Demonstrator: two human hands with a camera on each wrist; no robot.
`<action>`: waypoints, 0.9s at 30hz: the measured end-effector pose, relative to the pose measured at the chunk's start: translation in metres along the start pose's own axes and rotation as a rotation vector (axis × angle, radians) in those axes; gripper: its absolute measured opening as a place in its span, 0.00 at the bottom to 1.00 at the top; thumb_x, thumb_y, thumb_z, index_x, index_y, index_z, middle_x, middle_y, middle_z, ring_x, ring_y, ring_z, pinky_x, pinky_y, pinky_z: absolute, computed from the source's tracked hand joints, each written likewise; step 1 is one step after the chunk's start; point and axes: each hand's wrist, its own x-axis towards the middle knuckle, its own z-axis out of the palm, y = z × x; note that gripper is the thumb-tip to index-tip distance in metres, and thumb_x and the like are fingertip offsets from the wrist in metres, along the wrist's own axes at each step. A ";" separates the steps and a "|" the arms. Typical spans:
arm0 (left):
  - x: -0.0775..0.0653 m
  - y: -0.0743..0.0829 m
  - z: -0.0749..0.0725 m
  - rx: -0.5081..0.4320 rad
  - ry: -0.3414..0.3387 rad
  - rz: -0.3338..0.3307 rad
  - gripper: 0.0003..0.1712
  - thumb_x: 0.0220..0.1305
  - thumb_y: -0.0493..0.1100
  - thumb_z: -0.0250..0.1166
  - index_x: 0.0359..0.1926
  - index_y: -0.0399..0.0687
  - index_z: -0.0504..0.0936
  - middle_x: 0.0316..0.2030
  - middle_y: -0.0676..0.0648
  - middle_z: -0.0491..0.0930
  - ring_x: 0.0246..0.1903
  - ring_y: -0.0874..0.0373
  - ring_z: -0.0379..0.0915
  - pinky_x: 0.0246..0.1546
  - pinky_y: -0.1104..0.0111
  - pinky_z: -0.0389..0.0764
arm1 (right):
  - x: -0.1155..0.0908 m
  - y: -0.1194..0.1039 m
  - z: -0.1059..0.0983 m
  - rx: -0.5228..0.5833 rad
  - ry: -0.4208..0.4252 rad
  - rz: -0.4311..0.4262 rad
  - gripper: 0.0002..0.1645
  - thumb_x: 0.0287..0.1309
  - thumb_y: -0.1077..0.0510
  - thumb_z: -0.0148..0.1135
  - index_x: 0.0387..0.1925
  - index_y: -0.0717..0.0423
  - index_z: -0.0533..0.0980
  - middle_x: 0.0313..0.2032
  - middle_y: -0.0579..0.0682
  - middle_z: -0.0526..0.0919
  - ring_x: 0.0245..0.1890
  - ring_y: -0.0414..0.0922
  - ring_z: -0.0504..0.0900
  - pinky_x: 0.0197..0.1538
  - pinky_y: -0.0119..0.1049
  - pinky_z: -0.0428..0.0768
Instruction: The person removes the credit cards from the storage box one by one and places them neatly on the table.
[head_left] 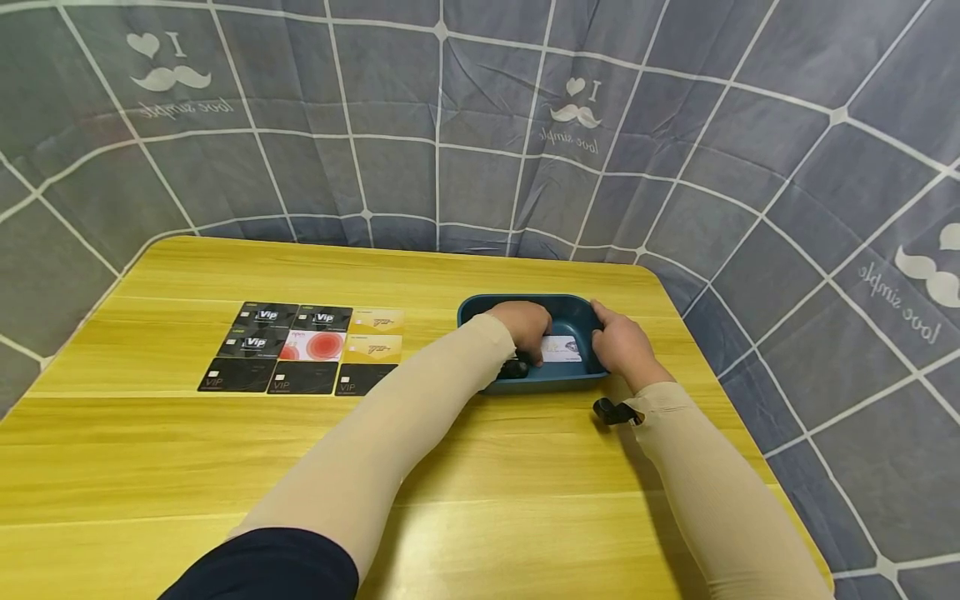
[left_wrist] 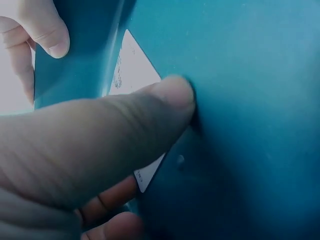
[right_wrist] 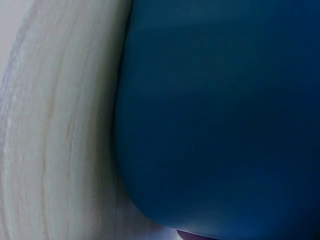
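Note:
A dark teal plastic bin (head_left: 577, 310) stands on the right part of the table, with a white card (head_left: 561, 348) on its floor. My left hand (head_left: 525, 323) reaches down into the bin. In the left wrist view its thumb crosses the white card (left_wrist: 132, 70), with fingertips at the opposite edge, so the hand pinches the card. My right hand (head_left: 624, 346) grips the bin's right rim, thumb over the edge. The right wrist view shows the bin's outer wall (right_wrist: 215, 125) close up; that hand is mostly hidden there.
Left of the bin, several cards lie in three rows: black Vip cards (head_left: 255, 342), a red-circled card (head_left: 312, 346), gold cards (head_left: 371, 349) and dark VIP cards (head_left: 302, 377). The wooden table (head_left: 487, 500) meets a grey checked curtain (head_left: 397, 183) behind and at the sides.

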 end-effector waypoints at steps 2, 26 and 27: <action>0.000 0.000 0.000 0.000 0.008 -0.003 0.24 0.56 0.55 0.82 0.50 0.53 0.88 0.41 0.54 0.86 0.39 0.57 0.80 0.48 0.62 0.83 | -0.001 0.000 0.000 -0.001 -0.002 0.001 0.38 0.79 0.58 0.44 0.85 0.51 0.51 0.77 0.68 0.63 0.71 0.69 0.70 0.67 0.62 0.74; -0.017 0.002 -0.005 -0.089 -0.015 0.013 0.34 0.60 0.50 0.80 0.65 0.48 0.81 0.55 0.50 0.84 0.46 0.56 0.79 0.57 0.63 0.81 | -0.005 -0.001 -0.001 0.012 0.010 0.018 0.38 0.79 0.58 0.44 0.84 0.51 0.52 0.78 0.66 0.63 0.76 0.68 0.65 0.74 0.63 0.67; -0.016 0.001 -0.005 -0.091 -0.015 0.013 0.33 0.60 0.50 0.80 0.65 0.48 0.82 0.54 0.50 0.84 0.46 0.57 0.79 0.57 0.63 0.81 | -0.005 -0.001 -0.001 0.011 0.010 0.016 0.38 0.79 0.58 0.44 0.84 0.51 0.52 0.78 0.66 0.63 0.75 0.68 0.65 0.74 0.63 0.67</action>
